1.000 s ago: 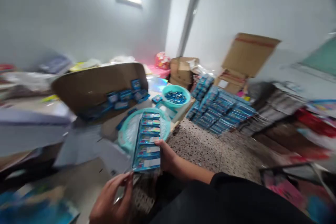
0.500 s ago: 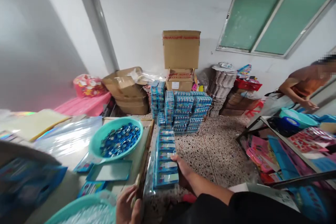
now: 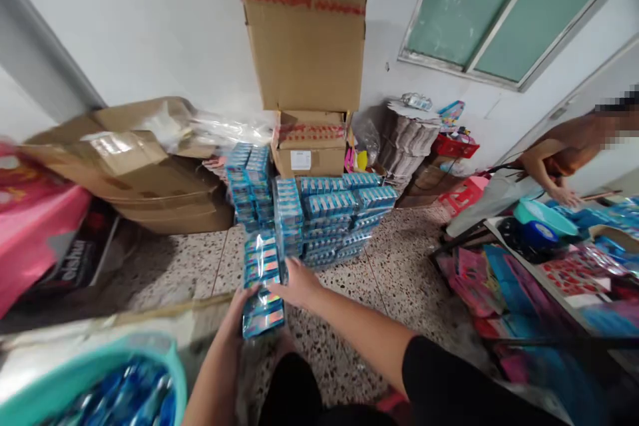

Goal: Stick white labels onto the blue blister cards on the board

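Observation:
Both my hands grip one long plastic-wrapped pack of small blue boxes point(image 3: 261, 279), held out over the speckled floor. My left hand point(image 3: 239, 313) clasps its near end from the left. My right hand point(image 3: 298, 283) holds its right side, fingers curled round the wrap. Just beyond the pack rises a stack of the same blue boxes point(image 3: 319, 219) on the floor, with a taller column of them point(image 3: 248, 183) to its left.
Cardboard cartons point(image 3: 307, 73) stand piled against the wall behind the stack; flattened cartons point(image 3: 140, 166) lie at left. A teal basin of blue pieces point(image 3: 100, 383) sits bottom left. At right another person point(image 3: 564, 153) bends over a table with coloured packs point(image 3: 574, 266).
The view has swung right and drawn closer to the blue stack. My left hand, earlier apart from the pack, now grips it together with the right, and the pack is nearer the stack.

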A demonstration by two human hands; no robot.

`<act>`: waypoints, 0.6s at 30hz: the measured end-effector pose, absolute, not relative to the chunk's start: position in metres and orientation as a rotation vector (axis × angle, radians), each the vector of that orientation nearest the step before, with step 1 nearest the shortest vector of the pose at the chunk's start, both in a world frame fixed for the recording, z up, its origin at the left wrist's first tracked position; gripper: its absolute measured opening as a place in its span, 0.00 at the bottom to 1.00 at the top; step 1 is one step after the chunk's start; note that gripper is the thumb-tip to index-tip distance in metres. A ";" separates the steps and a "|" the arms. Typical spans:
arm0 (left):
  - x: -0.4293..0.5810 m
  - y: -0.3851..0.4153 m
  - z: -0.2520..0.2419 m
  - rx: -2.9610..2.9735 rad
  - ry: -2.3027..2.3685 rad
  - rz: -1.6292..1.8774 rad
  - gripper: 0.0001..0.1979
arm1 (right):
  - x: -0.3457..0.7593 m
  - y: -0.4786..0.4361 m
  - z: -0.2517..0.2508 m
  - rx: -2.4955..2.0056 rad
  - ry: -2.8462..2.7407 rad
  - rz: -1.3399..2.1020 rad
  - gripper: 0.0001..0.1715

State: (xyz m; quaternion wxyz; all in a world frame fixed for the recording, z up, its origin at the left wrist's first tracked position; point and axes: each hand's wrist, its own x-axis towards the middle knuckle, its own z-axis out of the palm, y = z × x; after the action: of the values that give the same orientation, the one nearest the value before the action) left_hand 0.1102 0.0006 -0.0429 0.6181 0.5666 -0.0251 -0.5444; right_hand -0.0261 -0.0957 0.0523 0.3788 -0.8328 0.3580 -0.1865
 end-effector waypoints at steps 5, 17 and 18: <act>0.238 -0.127 -0.100 1.308 0.027 -1.155 0.28 | 0.074 -0.254 0.045 -2.565 0.931 -0.592 0.35; 0.304 -0.226 -0.249 1.319 0.314 -1.323 0.29 | 0.128 -0.338 -0.020 -2.694 1.156 -0.264 0.39; 0.304 -0.232 -0.258 1.335 0.291 -1.329 0.29 | 0.126 -0.337 -0.021 -2.679 1.155 -0.268 0.40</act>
State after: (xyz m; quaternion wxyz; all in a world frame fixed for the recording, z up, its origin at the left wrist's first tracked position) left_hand 0.3040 -0.2320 -0.2580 0.5790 0.5711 0.1244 -0.5685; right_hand 0.1261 -0.3368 -0.0214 0.1056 -0.9093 0.3921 -0.0911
